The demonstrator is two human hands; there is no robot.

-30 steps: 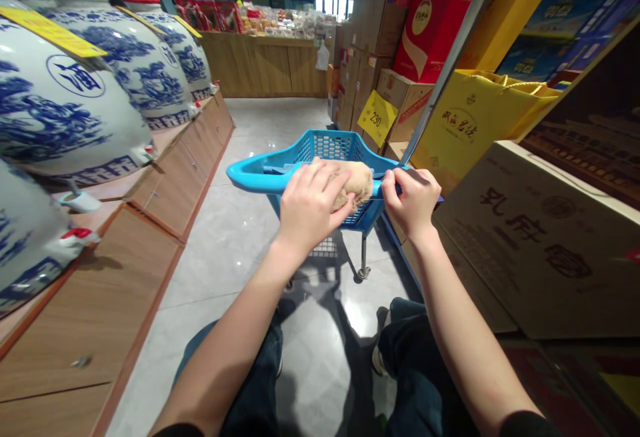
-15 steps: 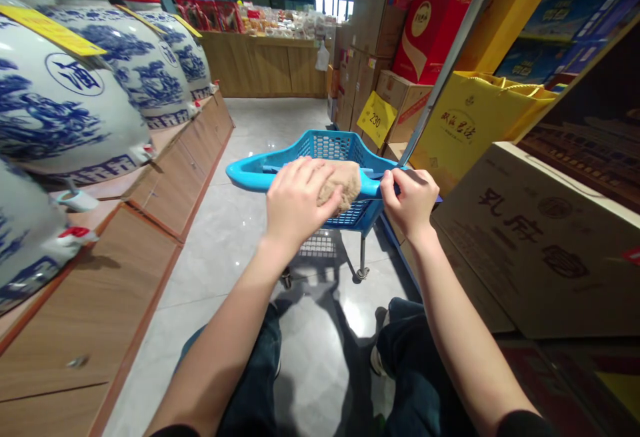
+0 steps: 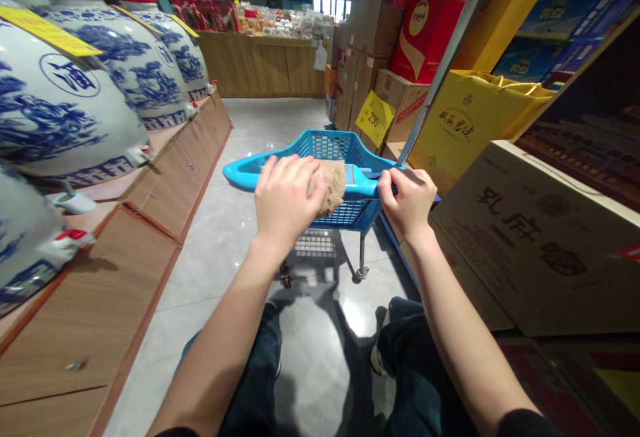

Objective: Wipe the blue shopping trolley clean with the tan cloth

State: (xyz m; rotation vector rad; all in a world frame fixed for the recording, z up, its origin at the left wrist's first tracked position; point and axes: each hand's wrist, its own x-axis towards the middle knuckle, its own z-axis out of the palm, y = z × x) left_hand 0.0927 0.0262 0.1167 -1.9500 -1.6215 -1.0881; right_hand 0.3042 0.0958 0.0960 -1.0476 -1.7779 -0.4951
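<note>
A blue plastic shopping cart [image 3: 330, 147] stands on the grey tiled aisle in front of me. My left hand [image 3: 284, 198] presses a tan cloth [image 3: 331, 185] onto the cart's handle bar [image 3: 240, 173], fingers curled over the cloth. My right hand [image 3: 407, 201] is closed round the right end of the same bar. My knees in dark jeans show below.
Large blue-and-white ceramic jars [image 3: 60, 110] sit on a wooden counter [image 3: 150, 223] at left. Cardboard boxes [image 3: 535, 237], a yellow gift bag [image 3: 467, 127] and red boxes [image 3: 425, 23] crowd the right. A yellow price tag [image 3: 374, 117] reads 230. A wooden counter with goods stands far ahead.
My left hand has slid the cloth leftward along the handle bar. The right hand kept its grip on the bar's right end.
</note>
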